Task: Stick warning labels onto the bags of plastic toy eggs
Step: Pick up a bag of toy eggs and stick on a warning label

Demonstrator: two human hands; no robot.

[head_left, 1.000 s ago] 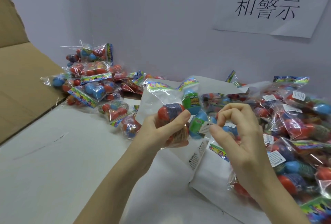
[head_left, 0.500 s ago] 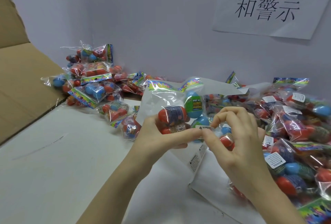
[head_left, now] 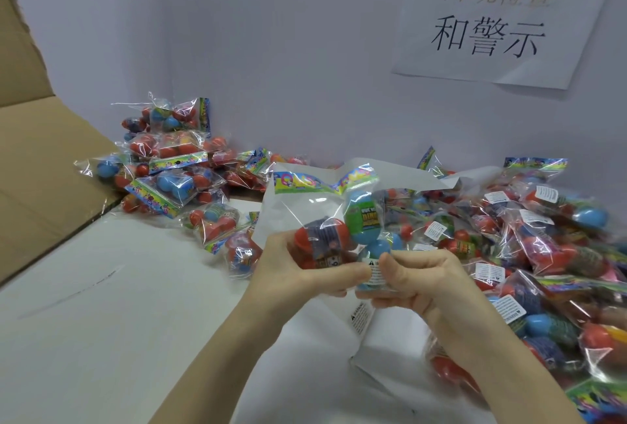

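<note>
While your left hand (head_left: 298,274) gripped egg bag (head_left: 325,220), your right hand (head_left: 420,281) pinched warning label (head_left: 375,272) onto it; labelled bags (head_left: 529,254) piled right.

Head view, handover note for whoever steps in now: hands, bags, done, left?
Left hand: grip on the held bag of eggs, thumb beside the label.
Right hand: thumb presses the warning label onto that bag's lower front.
Done: the pile on the right shows white labels on many bags.
Left: finish smoothing this label and set the bag down. The pile on the left shows no labels from here; probably next.
Label sheet lies below the hands.
</note>
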